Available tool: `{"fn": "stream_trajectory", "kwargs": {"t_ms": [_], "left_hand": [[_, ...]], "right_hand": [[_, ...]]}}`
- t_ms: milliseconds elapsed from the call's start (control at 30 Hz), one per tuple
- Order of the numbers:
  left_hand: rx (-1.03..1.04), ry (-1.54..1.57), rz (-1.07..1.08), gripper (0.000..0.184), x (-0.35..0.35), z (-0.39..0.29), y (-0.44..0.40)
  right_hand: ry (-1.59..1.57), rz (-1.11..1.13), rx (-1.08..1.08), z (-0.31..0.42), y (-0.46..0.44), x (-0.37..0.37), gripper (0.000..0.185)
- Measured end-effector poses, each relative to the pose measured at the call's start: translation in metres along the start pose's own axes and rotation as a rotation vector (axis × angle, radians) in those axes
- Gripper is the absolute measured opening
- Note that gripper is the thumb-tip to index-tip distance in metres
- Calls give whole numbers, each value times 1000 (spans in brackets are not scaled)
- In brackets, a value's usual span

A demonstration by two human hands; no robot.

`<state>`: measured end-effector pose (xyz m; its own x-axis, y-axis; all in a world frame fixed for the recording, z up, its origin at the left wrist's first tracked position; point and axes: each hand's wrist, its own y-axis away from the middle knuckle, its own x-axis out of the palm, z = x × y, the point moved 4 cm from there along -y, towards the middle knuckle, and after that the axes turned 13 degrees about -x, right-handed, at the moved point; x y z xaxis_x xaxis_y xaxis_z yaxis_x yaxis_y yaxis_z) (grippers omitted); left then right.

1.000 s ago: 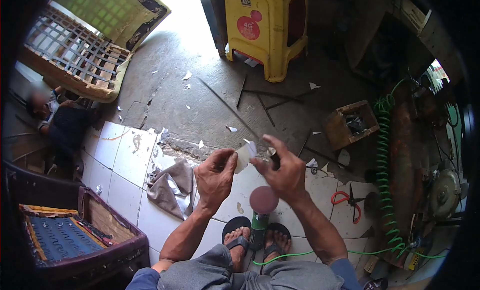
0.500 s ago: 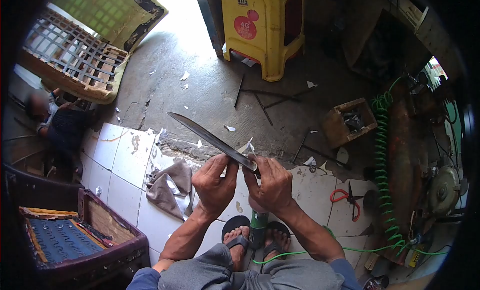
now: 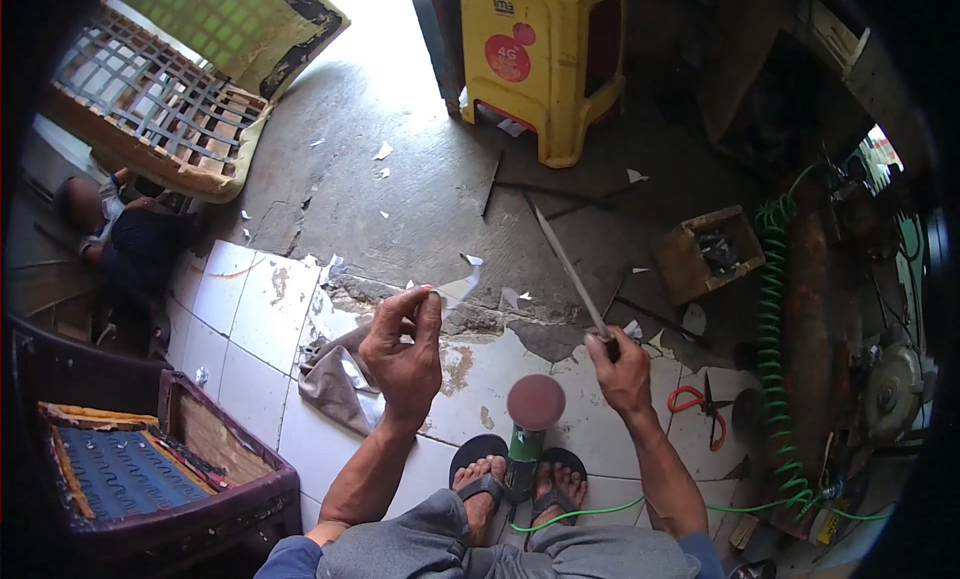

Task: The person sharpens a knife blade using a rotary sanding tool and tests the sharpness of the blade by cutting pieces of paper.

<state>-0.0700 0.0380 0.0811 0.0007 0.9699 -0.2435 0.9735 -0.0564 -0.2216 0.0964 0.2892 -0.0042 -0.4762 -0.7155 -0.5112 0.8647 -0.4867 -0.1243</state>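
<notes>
My right hand (image 3: 622,377) is closed around the handle of a long knife (image 3: 570,264). The blade points away from me and slightly to the left. My left hand (image 3: 402,354) pinches a thin white scrap (image 3: 461,288) between thumb and forefinger, well apart from the blade. Below, between my sandalled feet, a green power sander (image 3: 524,444) stands upright with its round reddish-brown disc (image 3: 536,402) facing up. To the left of it a crumpled grey-brown cloth (image 3: 335,381) lies on the tiles, partly behind my left forearm.
Red-handled scissors (image 3: 700,411) lie right of my right forearm. A wooden box (image 3: 712,254) and a coiled green hose (image 3: 770,349) are further right. Ahead stands a yellow stool (image 3: 540,69). Chair frames (image 3: 225,494) are at left, near another person (image 3: 140,239). White scraps litter the floor.
Both hands were together on the knife. They have moved apart: the right carries the knife rightward with its blade swung away from me, while the left holds the white scrap.
</notes>
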Motion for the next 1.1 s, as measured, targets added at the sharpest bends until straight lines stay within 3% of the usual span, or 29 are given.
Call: {"fn": "stream_trajectory", "kwargs": {"t_ms": [33,100,133,233,433,500,567,767,867,933,1100], "left_hand": [[-112,189,60,14,8,10,4],[-236,285,149,13,19,4,15],[-356,377,227,12,25,0,21],[-386,318,301,12,31,-8,27],[-211,-40,324,15,29,-10,17],[-145,-96,311,16,33,-15,15],[-65,-185,317,16,37,-23,17],[-72,-225,309,19,34,-16,16],[-137,-255,284,18,36,-21,14],[-93,-258,231,17,33,-19,11],[43,-280,195,15,27,-20,8]], "right_hand": [[-157,4,-7,22,-10,5,36],[-450,103,31,63,-29,16,36],[-451,99,31,72,-36,23,36],[-652,181,-18,87,-53,38,32],[-602,159,-140,88,-60,37,24],[-353,47,-292,97,-56,32,24],[-314,45,-352,91,-54,36,24],[-276,33,-447,92,-62,31,25],[-96,-1,-486,104,-60,26,33],[251,-172,-671,118,-48,22,39],[205,-165,-737,101,-23,45,30]]}}
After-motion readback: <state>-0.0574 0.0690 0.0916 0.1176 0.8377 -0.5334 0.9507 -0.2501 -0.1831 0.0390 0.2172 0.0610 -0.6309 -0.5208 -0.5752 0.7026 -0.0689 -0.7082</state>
